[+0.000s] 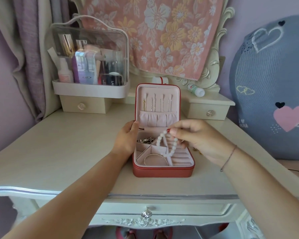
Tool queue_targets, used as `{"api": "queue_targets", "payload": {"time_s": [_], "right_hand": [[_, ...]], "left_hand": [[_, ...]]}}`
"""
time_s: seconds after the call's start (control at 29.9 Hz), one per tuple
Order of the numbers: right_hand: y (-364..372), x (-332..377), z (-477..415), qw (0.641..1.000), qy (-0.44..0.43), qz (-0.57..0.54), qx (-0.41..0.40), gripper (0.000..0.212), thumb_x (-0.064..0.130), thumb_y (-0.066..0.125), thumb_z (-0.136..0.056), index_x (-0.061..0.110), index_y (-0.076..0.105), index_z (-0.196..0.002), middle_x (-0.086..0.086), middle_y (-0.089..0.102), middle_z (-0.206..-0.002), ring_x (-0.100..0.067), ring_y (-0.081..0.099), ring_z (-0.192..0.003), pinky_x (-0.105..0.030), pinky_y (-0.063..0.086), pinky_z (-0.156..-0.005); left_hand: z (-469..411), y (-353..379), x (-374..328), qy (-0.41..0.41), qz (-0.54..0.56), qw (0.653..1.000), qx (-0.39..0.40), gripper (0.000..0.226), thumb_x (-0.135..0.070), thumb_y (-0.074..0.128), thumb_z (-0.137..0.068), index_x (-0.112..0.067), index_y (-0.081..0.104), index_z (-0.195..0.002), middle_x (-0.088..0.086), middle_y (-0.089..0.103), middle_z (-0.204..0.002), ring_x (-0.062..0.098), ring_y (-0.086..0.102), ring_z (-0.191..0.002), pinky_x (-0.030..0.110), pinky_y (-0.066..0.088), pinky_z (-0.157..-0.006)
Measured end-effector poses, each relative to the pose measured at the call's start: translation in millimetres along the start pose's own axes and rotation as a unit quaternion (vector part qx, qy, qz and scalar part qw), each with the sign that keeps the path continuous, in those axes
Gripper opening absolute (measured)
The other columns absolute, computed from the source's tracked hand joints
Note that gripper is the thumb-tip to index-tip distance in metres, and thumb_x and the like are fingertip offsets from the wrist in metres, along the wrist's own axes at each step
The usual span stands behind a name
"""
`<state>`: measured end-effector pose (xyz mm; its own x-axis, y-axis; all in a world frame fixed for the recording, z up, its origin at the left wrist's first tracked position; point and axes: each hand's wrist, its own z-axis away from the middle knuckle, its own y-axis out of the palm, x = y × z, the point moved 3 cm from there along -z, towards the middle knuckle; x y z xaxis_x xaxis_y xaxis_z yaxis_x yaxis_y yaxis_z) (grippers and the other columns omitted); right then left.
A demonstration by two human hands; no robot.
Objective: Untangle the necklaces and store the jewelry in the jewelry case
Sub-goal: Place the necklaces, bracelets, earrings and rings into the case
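Our left hand (126,140) grips the left wall of the jewelry case (162,171) near the hinge, with the thumb lying up against the edge of the raised lid. Our right hand (193,137), a thin thread bracelet (229,157) round its wrist, pinches a white bead strand (167,145) between thumb and forefinger. The strand hangs as a loop over the middle of the open tray. We cannot tell whether its lower end touches the lining.

From left to right, the counter (59,144) carries a clear-lidded cosmetics box (90,57) at ten o'clock from the case, standing on a small drawer unit. The red case sits at the centre, its lid upright at twelve o'clock with thin chains (155,104) hanging on hooks above a gathered pocket. In the tray, a heap of silver jewelry (145,140) lies in the compartment at ten o'clock, a gold bangle (155,158) in the one at seven o'clock, and padded ring rolls (181,156) fill the right side. A floral cloth (154,31) hangs behind the case at twelve o'clock. A small bottle (196,90) lies on its side at one o'clock, on a second drawer unit. At three o'clock a blue cushion (269,83) with hearts leans against the wall.
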<state>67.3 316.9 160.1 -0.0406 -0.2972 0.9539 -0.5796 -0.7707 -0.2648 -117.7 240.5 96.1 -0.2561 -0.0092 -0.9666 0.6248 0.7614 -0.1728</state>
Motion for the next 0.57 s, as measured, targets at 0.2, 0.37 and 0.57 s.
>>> {"api": "queue_targets", "payload": {"time_s": [0.2, 0.37, 0.57], "right_hand": [[29, -12, -4, 0.991, 0.030, 0.123, 0.031, 0.014, 0.010, 0.066, -0.087, 0.021, 0.070, -0.080, 0.011, 0.062, -0.057, 0.002, 0.052, -0.051, -0.014, 0.043, -0.052], [28, -14, -5, 0.962, -0.027, 0.272, -0.015, 0.015, 0.013, 0.070, -0.084, 0.026, 0.071, -0.075, 0.035, 0.057, -0.054, 0.013, 0.054, -0.056, -0.006, 0.037, -0.056], [28, -14, 0, 0.954, -0.062, 0.292, -0.006, 0.009, 0.013, 0.068, -0.086, 0.018, 0.075, -0.087, 0.029, 0.058, -0.054, 0.009, 0.054, -0.056, -0.005, 0.037, -0.055]], "left_hand": [[-1, 0, -1, 0.006, -0.007, 1.000, 0.001, 0.035, -0.028, 0.038, -0.103, -0.006, 0.065, -0.105, 0.011, 0.068, -0.106, 0.026, 0.061, -0.104, 0.036, 0.045, -0.094], [-2, 0, 1, 0.006, -0.012, 1.000, -0.001, 0.035, -0.028, 0.038, -0.103, -0.004, 0.064, -0.106, 0.011, 0.067, -0.106, 0.027, 0.059, -0.104, 0.037, 0.044, -0.094], [-3, 0, 2, 0.018, -0.018, 1.000, 0.000, 0.038, -0.031, 0.039, -0.102, -0.001, 0.062, -0.105, 0.017, 0.066, -0.109, 0.033, 0.058, -0.108, 0.044, 0.043, -0.096]]}}
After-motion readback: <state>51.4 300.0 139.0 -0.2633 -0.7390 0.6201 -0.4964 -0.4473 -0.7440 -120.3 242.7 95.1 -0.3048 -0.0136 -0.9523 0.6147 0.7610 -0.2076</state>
